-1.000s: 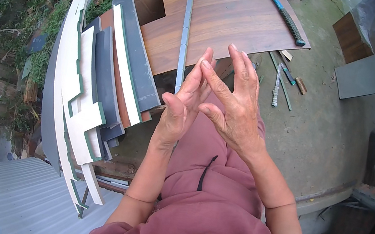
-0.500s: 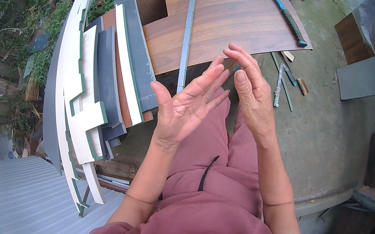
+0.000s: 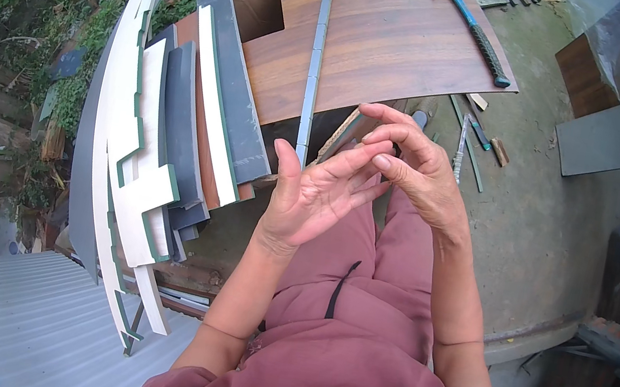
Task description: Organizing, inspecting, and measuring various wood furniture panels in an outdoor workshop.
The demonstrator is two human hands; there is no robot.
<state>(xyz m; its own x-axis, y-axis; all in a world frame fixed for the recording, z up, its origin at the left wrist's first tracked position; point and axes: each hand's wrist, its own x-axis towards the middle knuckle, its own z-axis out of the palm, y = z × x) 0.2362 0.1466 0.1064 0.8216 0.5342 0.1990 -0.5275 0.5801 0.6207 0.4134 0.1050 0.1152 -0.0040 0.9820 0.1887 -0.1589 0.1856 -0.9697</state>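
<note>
My left hand [image 3: 317, 199] is held palm up over my lap, thumb spread and fingers stretched out, with nothing lying in the palm. Across its fingertips comes my right hand [image 3: 424, 172], its fingers curled and the thumb bent in. The left fingertips sit between the right thumb and fingers; whether something small is pinched there I cannot make out. Just beyond both hands is a wood-grain board [image 3: 389, 39] with a notched corner. A long grey metal bar [image 3: 318, 47] lies across it, and a hammer [image 3: 475, 37] with a blue and black handle rests near its right edge.
Stacked white, grey and brown panel strips [image 3: 146, 191] stand at the left, some with notched edges. Small tools and a wooden piece [image 3: 500, 152] lie on the concrete floor [image 3: 540, 240]. A grey panel [image 3: 602, 140] stands at the right; corrugated sheeting [image 3: 36, 312] is at lower left.
My right hand has moved down and curled its fingers onto the left fingertips; before, the hands were apart. The left hand stays palm up, slightly lower. The view has shifted a little.
</note>
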